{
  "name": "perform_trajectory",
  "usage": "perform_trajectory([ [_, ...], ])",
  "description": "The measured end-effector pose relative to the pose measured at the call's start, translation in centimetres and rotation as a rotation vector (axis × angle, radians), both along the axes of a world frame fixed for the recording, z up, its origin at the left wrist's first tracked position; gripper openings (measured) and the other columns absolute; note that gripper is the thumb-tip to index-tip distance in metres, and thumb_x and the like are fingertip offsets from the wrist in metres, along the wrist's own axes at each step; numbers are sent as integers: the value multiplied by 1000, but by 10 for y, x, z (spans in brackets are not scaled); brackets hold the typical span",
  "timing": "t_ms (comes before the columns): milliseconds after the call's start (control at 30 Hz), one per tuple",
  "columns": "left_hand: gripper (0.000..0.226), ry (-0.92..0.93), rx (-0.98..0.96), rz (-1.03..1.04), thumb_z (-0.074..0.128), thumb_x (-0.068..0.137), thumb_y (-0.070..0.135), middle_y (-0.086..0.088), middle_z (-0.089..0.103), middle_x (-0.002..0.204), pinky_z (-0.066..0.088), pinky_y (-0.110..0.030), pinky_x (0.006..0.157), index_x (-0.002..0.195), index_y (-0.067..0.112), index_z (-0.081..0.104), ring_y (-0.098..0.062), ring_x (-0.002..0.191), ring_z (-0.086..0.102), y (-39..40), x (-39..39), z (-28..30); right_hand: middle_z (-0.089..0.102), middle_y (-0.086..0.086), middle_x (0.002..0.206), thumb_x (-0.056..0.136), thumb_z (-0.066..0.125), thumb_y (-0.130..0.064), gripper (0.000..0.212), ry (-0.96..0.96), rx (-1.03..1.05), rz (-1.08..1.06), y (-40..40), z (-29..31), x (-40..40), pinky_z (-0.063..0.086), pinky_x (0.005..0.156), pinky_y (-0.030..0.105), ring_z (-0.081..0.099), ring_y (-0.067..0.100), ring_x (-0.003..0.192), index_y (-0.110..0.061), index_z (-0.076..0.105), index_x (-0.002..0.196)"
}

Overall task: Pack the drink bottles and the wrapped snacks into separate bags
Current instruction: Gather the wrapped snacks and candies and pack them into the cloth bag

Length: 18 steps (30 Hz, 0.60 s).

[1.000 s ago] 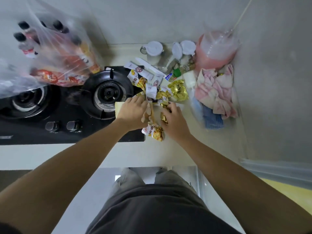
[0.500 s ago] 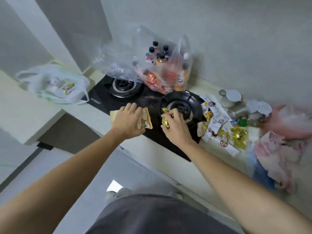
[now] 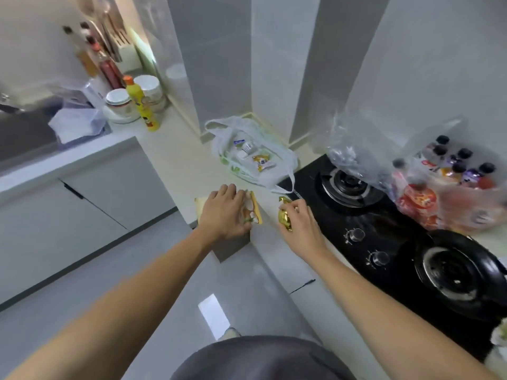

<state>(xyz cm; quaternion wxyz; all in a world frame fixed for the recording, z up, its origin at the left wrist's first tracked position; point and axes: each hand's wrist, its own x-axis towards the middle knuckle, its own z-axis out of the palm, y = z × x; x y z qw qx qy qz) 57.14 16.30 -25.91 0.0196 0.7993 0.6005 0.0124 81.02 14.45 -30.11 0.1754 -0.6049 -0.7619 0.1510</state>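
Nearest the camera, two bare forearms are stretched forward over a grey floor. A bundle of wrapped snacks [image 3: 253, 208] is gripped by the left hand [image 3: 223, 212], with the fingers curled over it and a pale yellow packet [image 3: 199, 204] showing behind the knuckles. A gold foil snack [image 3: 284, 217] is pinched by the right hand [image 3: 297, 224] between thumb and curled fingers, just beside the left edge of a black gas hob [image 3: 384, 237]. Both hands are held above the front edge of a pale counter [image 3: 175, 149]. Just beyond them, a white bag [image 3: 241, 171] is seen lying open on the counter, with a few wrapped snacks already inside it. To the right, a clear bag [image 3: 428, 187] filled with dark-capped drink bottles [image 3: 463, 157] is rested on the back of the hob. Farther left, a yellow bottle [image 3: 141, 105] and white jars [image 3: 119, 101] are stood near a sink.
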Motion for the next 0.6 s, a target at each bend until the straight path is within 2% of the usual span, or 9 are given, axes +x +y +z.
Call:
perform_trajectory([
  [100,63,-28,4,32,52,71,65,-5,50,102,42,-40,81,110,16,55,-27,97,49,30,-35,-3,43,1,121,90,74,-25,44,4,-22,6,38,-7,-36,53,84,36,53,24,110,-19,56,130],
  [200,62,-59,2,54,51,73,66,-5,50,101,41,-39,80,108,15,55,-27,97,49,70,-55,-10,45,3,123,92,73,-27,47,21,-65,-18,81,-18,-60,53,87,40,55,26,110,-19,54,133],
  [367,78,-69,-76,-19,36,67,73,-7,53,105,43,-41,82,111,13,56,-29,99,50,154,-59,-25,47,6,126,93,70,-27,47,28,-106,-82,159,-43,-77,52,85,44,53,30,114,-18,48,134],
  [500,63,-60,-124,-116,56,77,59,-7,53,111,41,-39,85,121,14,53,-30,105,52,231,-54,-43,49,6,125,91,73,-27,48,54,-132,-183,225,-61,-81,51,85,47,53,30,112,-17,45,129],
  [600,64,-64,-187,-191,62,82,49,-8,52,125,43,-39,94,134,14,49,-30,117,51,282,-45,-55,51,7,121,90,73,-26,46,57,-189,-224,262,-72,-79,50,85,49,55,33,107,-16,45,125],
])
